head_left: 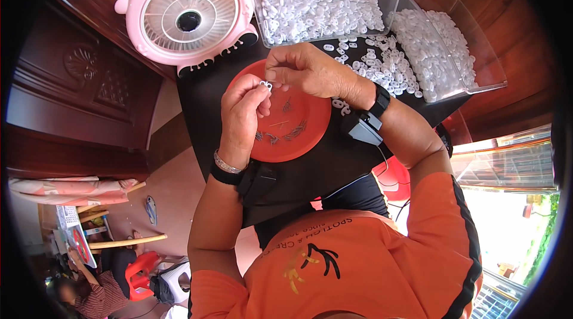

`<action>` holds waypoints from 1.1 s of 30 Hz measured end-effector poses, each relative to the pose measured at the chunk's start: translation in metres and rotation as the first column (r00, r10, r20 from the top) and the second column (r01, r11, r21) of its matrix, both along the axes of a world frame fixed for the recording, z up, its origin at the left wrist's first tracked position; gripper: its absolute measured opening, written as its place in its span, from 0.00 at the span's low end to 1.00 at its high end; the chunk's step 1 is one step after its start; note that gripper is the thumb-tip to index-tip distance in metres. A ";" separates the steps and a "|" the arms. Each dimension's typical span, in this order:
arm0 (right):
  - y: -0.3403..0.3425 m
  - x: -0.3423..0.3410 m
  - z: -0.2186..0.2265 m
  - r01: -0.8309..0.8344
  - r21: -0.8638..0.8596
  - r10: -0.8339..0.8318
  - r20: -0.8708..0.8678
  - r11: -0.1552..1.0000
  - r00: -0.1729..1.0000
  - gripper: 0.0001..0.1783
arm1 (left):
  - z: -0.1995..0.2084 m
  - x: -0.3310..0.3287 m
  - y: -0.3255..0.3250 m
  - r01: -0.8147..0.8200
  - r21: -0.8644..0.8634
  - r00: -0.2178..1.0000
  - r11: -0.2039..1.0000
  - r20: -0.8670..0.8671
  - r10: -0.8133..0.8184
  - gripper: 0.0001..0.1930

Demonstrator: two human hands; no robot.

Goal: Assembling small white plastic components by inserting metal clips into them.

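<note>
Over a round orange-red plate (310, 134), my two hands meet at the fingertips. My left hand (240, 113) is closed in a pinch on a small white plastic piece with holes (266, 85). Just beside that piece, my right hand (307, 71) has its thumb and forefinger pressed together; anything between them is too small to make out. Several thin grey metal pins (295, 131) lie scattered on the plate below. Loose white plastic pieces (391, 71) are spread on the black table by my right forearm.
Two clear bins, one at the back (322, 37) and one at the right (471, 89), hold heaps of white pieces. A pink animal-shaped fan (134, 26) stands at the back left of the black table (197, 101). Another person (107, 295) sits at the lower left.
</note>
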State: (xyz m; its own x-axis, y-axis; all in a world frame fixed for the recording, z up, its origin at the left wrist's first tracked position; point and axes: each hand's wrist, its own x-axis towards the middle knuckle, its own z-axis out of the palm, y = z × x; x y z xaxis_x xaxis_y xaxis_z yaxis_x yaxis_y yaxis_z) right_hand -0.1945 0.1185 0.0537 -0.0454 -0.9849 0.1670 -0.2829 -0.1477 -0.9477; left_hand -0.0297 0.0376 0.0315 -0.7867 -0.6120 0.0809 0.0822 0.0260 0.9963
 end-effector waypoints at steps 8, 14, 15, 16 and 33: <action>0.002 0.000 0.001 0.035 -0.088 -0.054 -0.217 0.996 0.975 0.06 | -0.007 -0.002 0.002 -0.011 0.032 0.998 0.999 -0.065 0.013 0.07; 0.002 0.003 0.003 0.041 -0.183 -0.108 -0.375 0.982 0.921 0.06 | -0.008 -0.001 0.002 -0.044 -0.062 0.999 0.997 -0.034 0.042 0.07; 0.003 0.004 0.004 0.042 -0.195 -0.115 -0.385 0.980 0.916 0.07 | -0.008 -0.001 0.002 -0.039 -0.066 0.999 0.997 -0.020 0.038 0.07; 0.003 0.004 0.004 0.043 -0.208 -0.124 -0.394 0.977 0.911 0.07 | -0.008 -0.001 0.004 -0.039 -0.066 0.999 0.997 -0.019 0.038 0.07; -0.001 -0.007 -0.001 0.093 -0.084 -0.104 -0.130 0.992 0.986 0.12 | -0.007 -0.002 -0.001 -0.003 0.036 0.998 0.999 -0.059 0.005 0.07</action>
State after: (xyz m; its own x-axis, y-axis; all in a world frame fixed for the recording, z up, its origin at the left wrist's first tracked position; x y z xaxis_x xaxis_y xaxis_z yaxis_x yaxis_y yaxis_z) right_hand -0.2012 0.1176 0.0531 -0.1136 -0.9607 0.2532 -0.4234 -0.1837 -0.8871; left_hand -0.0314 0.0367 0.0243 -0.7785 -0.6188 0.1047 0.1408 -0.0096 0.9900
